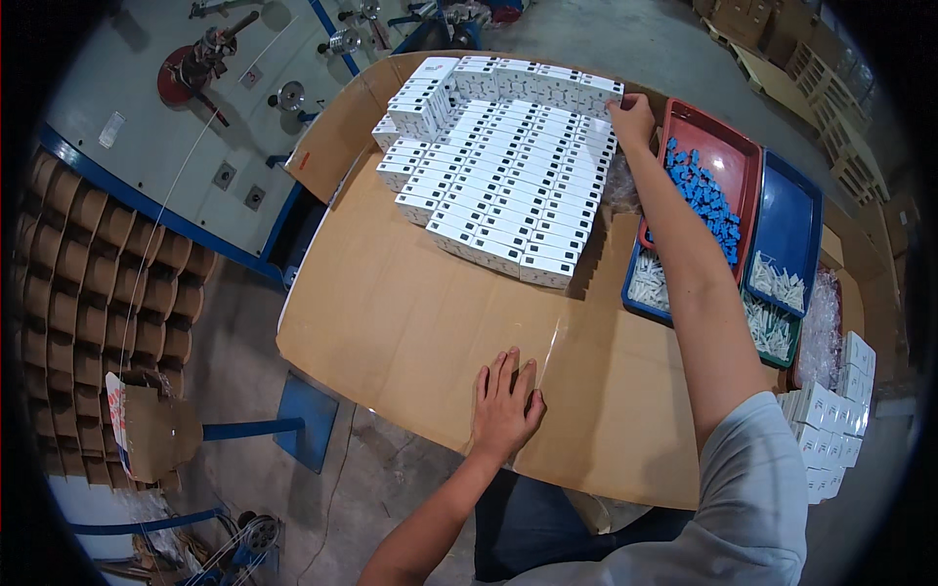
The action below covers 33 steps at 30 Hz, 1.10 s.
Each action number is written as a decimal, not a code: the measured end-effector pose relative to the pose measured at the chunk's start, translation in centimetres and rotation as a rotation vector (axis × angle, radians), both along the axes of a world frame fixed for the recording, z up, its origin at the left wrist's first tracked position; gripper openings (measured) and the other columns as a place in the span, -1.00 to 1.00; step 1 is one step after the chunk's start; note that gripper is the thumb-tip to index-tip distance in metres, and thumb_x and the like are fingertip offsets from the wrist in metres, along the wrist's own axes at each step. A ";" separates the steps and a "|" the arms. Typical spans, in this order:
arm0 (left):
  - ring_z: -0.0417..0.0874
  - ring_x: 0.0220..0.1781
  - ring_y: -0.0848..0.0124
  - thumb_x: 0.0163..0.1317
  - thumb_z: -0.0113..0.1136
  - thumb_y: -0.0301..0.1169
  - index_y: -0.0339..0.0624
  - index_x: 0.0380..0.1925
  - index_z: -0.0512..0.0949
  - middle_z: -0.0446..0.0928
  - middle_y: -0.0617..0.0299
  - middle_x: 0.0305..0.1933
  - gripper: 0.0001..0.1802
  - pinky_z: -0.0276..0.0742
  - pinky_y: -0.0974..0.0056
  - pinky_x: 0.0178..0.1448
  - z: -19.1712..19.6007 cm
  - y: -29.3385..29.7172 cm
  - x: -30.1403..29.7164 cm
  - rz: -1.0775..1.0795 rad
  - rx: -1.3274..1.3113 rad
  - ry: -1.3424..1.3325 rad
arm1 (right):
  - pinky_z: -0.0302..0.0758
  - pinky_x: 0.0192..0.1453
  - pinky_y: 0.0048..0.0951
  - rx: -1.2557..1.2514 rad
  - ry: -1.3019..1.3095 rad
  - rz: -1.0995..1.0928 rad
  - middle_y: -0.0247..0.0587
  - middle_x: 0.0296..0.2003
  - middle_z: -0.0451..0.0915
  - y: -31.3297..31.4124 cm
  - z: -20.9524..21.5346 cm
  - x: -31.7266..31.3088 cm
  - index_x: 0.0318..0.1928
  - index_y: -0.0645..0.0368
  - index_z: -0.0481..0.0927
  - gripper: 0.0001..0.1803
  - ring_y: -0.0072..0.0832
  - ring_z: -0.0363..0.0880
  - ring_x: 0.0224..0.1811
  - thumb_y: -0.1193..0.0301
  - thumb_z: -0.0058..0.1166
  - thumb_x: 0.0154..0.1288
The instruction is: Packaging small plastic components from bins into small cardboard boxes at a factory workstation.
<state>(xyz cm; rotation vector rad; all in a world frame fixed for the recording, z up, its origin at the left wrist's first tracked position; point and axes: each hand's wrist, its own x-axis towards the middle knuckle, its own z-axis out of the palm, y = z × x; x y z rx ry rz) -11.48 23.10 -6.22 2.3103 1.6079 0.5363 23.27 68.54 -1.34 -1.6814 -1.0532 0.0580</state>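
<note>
Many small white boxes (pixel 513 181) with dark square marks stand packed in rows on the cardboard-covered table, with a second layer along the far and left sides. My right hand (pixel 633 119) reaches to the far right corner of that upper layer. Its thumb and fingers close on the end white box (pixel 599 96); part of the grip is hidden behind the box. Near the table's front edge, my left hand (pixel 505 405) lies flat on the cardboard (pixel 391 327), fingers spread, holding nothing.
At the right, a red tray (pixel 718 137) holds blue plastic pieces (pixel 705 205). Blue trays (pixel 789 200) hold white plastic pieces (pixel 779 283). More white boxes (pixel 826 425) are stacked at the right edge. A grey machine panel (pixel 200 146) stands left, above cardboard dividers (pixel 93 303).
</note>
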 end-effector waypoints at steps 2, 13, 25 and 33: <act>0.27 0.61 0.00 0.35 0.16 -0.19 -0.10 0.33 0.50 0.29 -0.06 0.55 -0.44 0.09 -0.21 0.62 0.0 -0.1 0.0 -0.006 0.016 -0.008 | 0.59 0.16 -0.14 -0.004 0.022 0.002 0.05 -0.10 0.71 -0.4 0.1 0.1 -0.08 0.27 0.61 -0.51 -0.07 0.69 0.02 0.27 0.54 0.09; 0.31 0.57 -0.03 0.29 0.21 -0.31 -0.19 0.31 0.53 0.36 -0.12 0.50 -0.44 0.15 -0.23 0.59 -0.5 -0.7 1.1 -0.105 0.099 -0.018 | 0.59 -0.04 -0.38 0.242 0.176 0.467 -0.17 -0.24 0.68 -22.9 1.4 -7.7 -0.13 0.20 0.69 -0.87 -0.43 0.67 -0.16 0.51 0.27 0.32; 0.35 0.53 -0.06 0.40 0.18 -0.32 -0.24 0.31 0.53 0.36 -0.14 0.51 -0.50 0.17 -0.09 0.58 -1.7 -1.0 1.7 -0.101 0.189 -0.013 | 0.63 -0.16 -0.23 -0.303 0.089 0.410 -0.09 -0.25 0.71 -67.2 -0.3 -3.9 -0.13 0.21 0.67 -0.87 -0.20 0.73 -0.25 0.44 0.23 0.40; 0.36 0.51 -0.09 0.45 0.15 -0.33 -0.29 0.30 0.53 0.37 -0.15 0.50 -0.53 0.25 -0.06 0.55 -3.0 -1.0 0.6 -0.157 0.244 -0.066 | 0.64 -0.16 -0.28 -0.207 0.050 0.089 -0.08 -0.21 0.72 -78.6 2.4 3.7 -0.06 0.22 0.69 -0.83 -0.28 0.75 -0.24 0.41 0.20 0.43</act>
